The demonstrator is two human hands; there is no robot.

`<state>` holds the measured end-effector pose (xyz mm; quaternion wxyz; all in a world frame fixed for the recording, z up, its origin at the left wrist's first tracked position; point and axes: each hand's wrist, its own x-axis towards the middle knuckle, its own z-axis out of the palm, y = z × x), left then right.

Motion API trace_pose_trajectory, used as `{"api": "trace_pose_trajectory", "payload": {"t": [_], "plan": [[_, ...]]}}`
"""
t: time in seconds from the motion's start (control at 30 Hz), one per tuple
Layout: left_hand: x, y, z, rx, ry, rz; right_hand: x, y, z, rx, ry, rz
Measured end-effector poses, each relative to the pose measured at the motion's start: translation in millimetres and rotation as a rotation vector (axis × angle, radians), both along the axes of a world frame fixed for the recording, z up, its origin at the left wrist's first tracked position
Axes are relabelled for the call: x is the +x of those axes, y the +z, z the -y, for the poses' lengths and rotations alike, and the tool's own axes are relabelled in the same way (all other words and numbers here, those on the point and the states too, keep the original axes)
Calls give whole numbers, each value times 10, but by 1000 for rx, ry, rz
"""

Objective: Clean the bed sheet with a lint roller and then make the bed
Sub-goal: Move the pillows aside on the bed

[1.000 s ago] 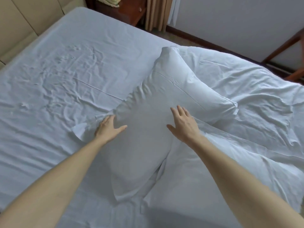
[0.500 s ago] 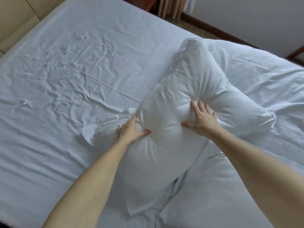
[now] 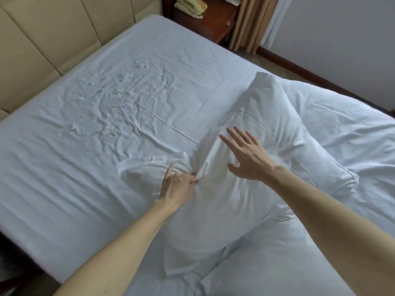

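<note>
A folded towel [image 3: 190, 6] rests on the nightstand [image 3: 211, 26] beside curtains [image 3: 250, 22].

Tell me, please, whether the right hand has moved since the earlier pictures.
Yes. The right hand has shifted left, nearer the long crease in the bed sheet; its fingers, earlier dug into the pillow, are now spread.

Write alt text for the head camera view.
A person's left hand pinches a fold of cloth on a white pillow while the right hand is spread open over it. The wrinkled white sheet lies to the left, with a beige padded headboard beyond.
</note>
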<state>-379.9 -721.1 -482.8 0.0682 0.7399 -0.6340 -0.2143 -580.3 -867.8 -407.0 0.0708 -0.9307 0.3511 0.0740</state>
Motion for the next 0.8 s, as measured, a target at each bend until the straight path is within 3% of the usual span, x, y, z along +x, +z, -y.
{"api": "trace_pose_trajectory", "payload": {"t": [0.1,0.2,0.33,0.5,0.6,0.8], "plan": [[-29,195,-377,0,-46,62,455,107,50,24,223,-149],[-68,264,-678,15,-41,79,706,117,-39,71,215,-400],[-29,280,-854,94,-48,107,763,133,-349,-42,187,-379],[152,325,-700,-177,168,-161,452,397,-585,-13,96,-248],[233,476,-402,-45,159,-287,230,544,-796,-76,117,-216],[157,479,-316,281,-62,-328,-113,828,-1152,-112,116,-223]]}}
